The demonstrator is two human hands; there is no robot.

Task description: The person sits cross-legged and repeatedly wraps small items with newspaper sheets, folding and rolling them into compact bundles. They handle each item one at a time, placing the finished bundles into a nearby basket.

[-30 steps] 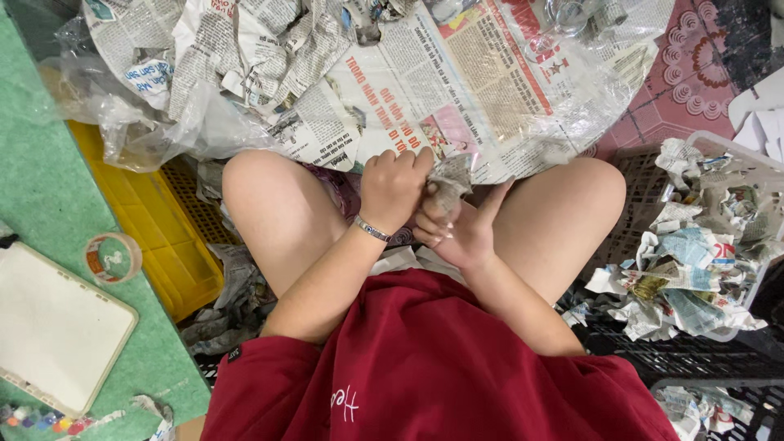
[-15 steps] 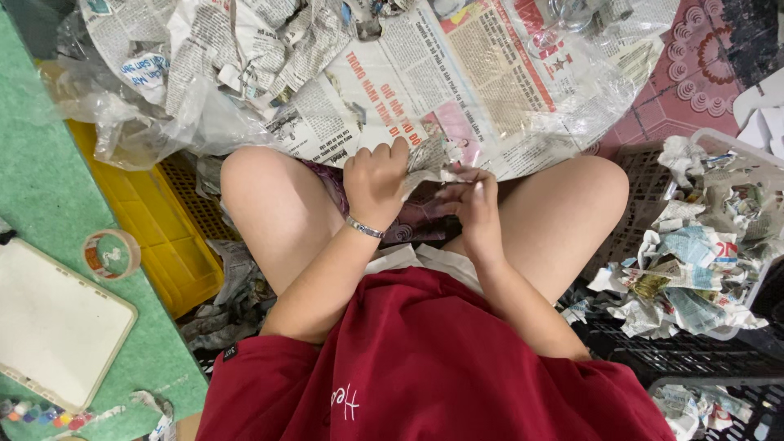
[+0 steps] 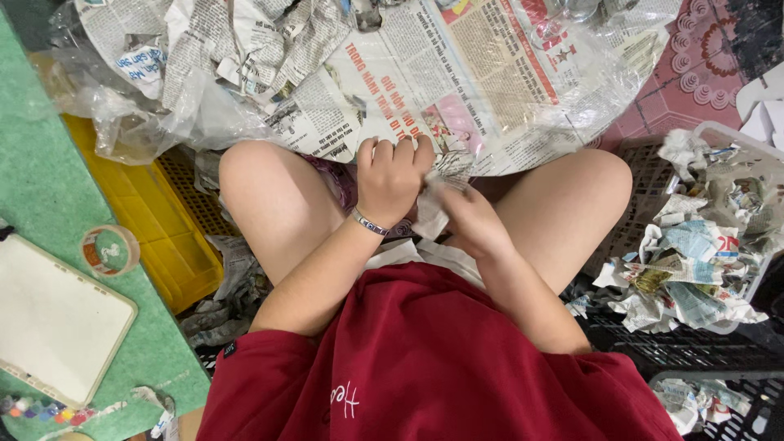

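Head view shows left hand (image 3: 394,180) and right hand (image 3: 474,224) both clenched on a crumpled newspaper piece (image 3: 431,211) between them, spread newspaper sheets (image 3: 457,82) just beyond.

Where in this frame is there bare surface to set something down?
Bare green surface lies between the yellow crate, the tape roll and the white board. Ahead, crumpled newspaper and plastic crowd everything; the basket is full. Both hands grip paper.

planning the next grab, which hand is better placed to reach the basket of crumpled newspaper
Right. The right hand is nearer the basket of crumpled newspaper on that side; the left hand would probably have to cross over.
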